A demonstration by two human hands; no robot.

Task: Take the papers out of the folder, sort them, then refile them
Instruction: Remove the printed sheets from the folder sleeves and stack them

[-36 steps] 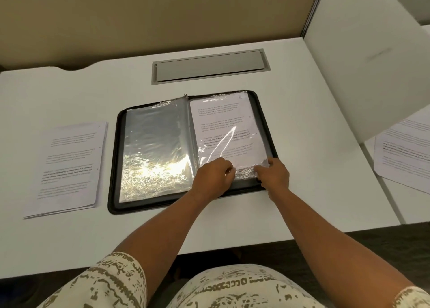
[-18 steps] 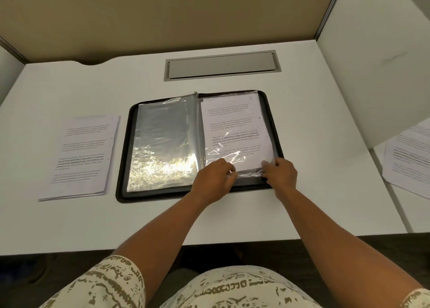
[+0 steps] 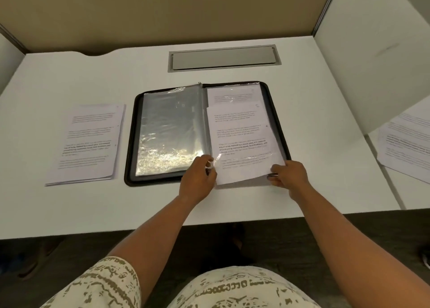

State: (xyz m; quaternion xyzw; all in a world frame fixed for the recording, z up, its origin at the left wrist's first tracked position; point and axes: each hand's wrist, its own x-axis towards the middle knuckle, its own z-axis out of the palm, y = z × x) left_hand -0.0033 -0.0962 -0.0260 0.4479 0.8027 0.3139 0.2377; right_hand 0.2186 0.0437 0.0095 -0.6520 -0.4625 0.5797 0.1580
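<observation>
— What colour was the folder (image 3: 130, 144)?
— Black-edged, with silvery, glaring sleeves (image 3: 171, 130) inside.
— And the sheet (image 3: 244, 144)?
— White, with grey print and one bold black line; the stack (image 3: 89, 142) was the same.
— The desk (image 3: 69, 74)?
— White, with a grey panel (image 3: 224, 57) and a tan wall (image 3: 162, 12) behind.
— The shirt (image 3: 104, 286)?
— Cream, blotched with olive-brown marks.

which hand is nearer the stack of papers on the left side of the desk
Left. The left hand is at the folder's near edge, right of the stack; the right hand is farther right, holding the sheet.
</observation>
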